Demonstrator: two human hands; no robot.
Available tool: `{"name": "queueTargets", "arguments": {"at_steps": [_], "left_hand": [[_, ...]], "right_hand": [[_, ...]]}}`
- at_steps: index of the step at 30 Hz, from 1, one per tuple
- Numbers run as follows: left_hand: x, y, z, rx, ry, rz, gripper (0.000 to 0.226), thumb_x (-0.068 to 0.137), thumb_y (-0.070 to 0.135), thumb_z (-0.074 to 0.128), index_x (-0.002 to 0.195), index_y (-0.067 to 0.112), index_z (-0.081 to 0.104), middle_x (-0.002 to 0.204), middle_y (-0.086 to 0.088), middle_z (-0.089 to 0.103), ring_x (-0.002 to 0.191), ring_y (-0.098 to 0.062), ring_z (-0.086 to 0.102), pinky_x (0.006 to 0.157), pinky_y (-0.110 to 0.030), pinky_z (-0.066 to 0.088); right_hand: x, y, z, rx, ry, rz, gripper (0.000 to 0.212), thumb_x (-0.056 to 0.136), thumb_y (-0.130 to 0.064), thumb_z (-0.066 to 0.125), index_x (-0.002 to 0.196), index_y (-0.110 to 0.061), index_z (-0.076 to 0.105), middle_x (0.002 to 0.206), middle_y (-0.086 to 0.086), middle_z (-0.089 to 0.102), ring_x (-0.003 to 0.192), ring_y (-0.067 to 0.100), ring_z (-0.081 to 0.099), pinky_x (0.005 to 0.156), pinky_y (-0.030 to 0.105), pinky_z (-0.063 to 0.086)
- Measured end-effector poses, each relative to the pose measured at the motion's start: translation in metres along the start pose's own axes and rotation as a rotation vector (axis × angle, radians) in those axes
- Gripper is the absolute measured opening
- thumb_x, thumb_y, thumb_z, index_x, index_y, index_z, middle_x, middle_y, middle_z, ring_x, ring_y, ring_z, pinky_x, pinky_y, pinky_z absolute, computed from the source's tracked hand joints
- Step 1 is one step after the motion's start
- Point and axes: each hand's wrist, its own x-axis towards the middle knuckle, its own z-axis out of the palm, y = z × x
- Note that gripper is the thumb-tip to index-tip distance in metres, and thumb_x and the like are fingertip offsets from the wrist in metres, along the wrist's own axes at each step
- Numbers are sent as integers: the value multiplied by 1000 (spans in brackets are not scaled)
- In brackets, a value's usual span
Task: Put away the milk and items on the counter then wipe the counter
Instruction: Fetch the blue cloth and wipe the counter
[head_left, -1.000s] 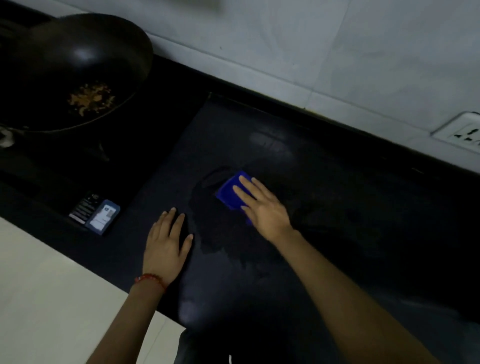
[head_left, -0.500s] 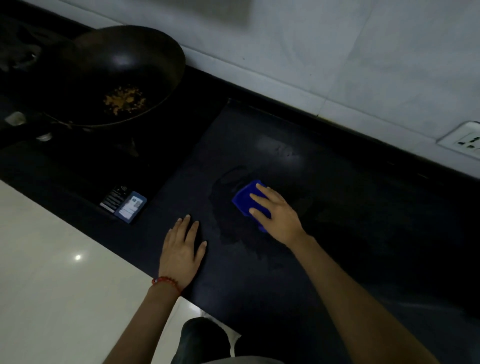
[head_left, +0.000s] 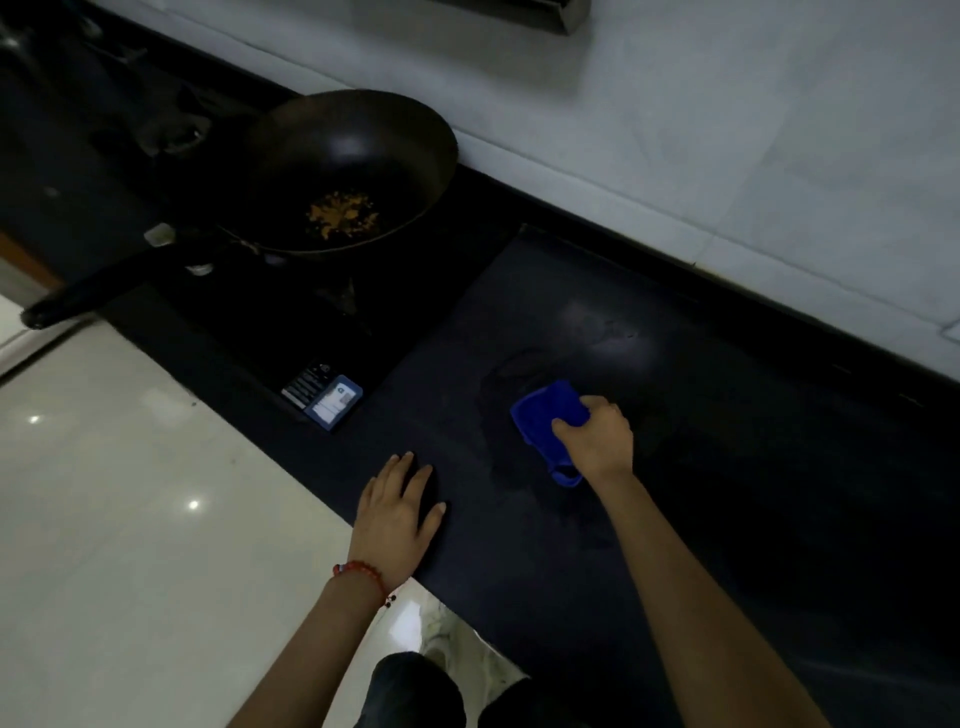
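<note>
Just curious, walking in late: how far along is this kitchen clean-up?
Putting away looks done: no milk or loose items show on the dark counter. Wiping is in hand: the right hand grips a blue cloth beside a wet patch, while the left hand rests flat near the edge. Left: the rest of the counter.

Bare forearms; red bead bracelet (head_left: 361, 570) on left wrist; dark trousers (head_left: 415, 691).

A crumpled blue cloth (head_left: 548, 418) lay on the dark stone counter (head_left: 727, 467), right of the black round wok (head_left: 348, 171) on the stove.
</note>
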Motion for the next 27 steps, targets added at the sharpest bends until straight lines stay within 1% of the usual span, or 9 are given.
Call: {"name": "queueTargets", "arguments": {"at_steps": [5, 7, 11, 15, 19, 21, 23, 25, 27], "left_hand": [[-23, -21, -19, -61, 85, -48, 78, 87, 63, 8, 118, 12, 58, 128, -16, 57, 124, -38, 48, 99, -50, 41], [-33, -35, -27, -92, 132, -76, 75, 87, 61, 10, 117, 12, 58, 126, -16, 58, 122, -38, 50, 98, -50, 43], [-58, -77, -42, -132, 211, -162, 71, 89, 60, 13, 114, 11, 59, 123, -18, 60, 117, -38, 54, 95, -50, 47], [-90, -142, -51, -189, 251, -290, 75, 88, 62, 13, 111, 9, 62, 121, -18, 62, 115, -37, 55, 93, -50, 46], [-130, -225, -61, -264, 266, -410, 84, 85, 68, 11, 109, 7, 64, 116, -17, 65, 111, -35, 59, 92, -47, 47], [-157, -274, -65, -299, 297, -498, 83, 84, 69, 14, 109, 7, 64, 111, -14, 67, 106, -32, 62, 90, -43, 49], [-184, -318, -68, -338, 334, -608, 67, 84, 60, 31, 112, 8, 62, 112, -13, 66, 105, -31, 61, 90, -40, 49], [-210, -357, -70, -397, 324, -727, 44, 88, 39, 48, 118, 8, 57, 119, -12, 62, 111, -29, 57, 94, -37, 45], [-229, -391, -70, -451, 304, -808, 37, 90, 27, 52, 123, 10, 53, 126, -10, 58, 116, -26, 53, 98, -33, 41]], "right_hand": [[-33, -28, 14, 181, -17, -66, 32, 78, -17, 68, 107, -6, 60, 109, 9, 63, 95, 19, 60, 82, 30, 51], [-53, -47, 28, 212, -54, -135, 33, 77, -16, 69, 108, -8, 61, 109, 8, 63, 94, 17, 59, 84, 30, 50], [-97, -87, 72, 246, -121, -223, 35, 71, -13, 73, 104, -7, 62, 104, 11, 65, 93, 22, 60, 86, 33, 50], [-135, -124, 128, 220, -258, -281, 38, 70, -16, 75, 105, -10, 62, 105, 8, 64, 95, 22, 61, 87, 38, 52], [-164, -161, 185, 175, -387, -290, 40, 73, -16, 73, 110, -13, 58, 107, 3, 61, 98, 18, 60, 85, 36, 54], [-178, -182, 216, 153, -437, -293, 37, 73, -14, 72, 107, -14, 58, 104, 2, 61, 94, 19, 60, 79, 33, 54], [-189, -203, 246, 134, -476, -310, 29, 74, -10, 71, 98, -18, 56, 99, 4, 61, 87, 19, 61, 70, 28, 53], [-197, -221, 276, 83, -489, -329, 25, 76, -8, 70, 91, -18, 53, 93, 5, 60, 81, 19, 59, 64, 26, 52], [-200, -236, 305, 30, -489, -331, 23, 76, -7, 69, 94, -13, 57, 89, 6, 60, 79, 20, 57, 61, 23, 47]]}}
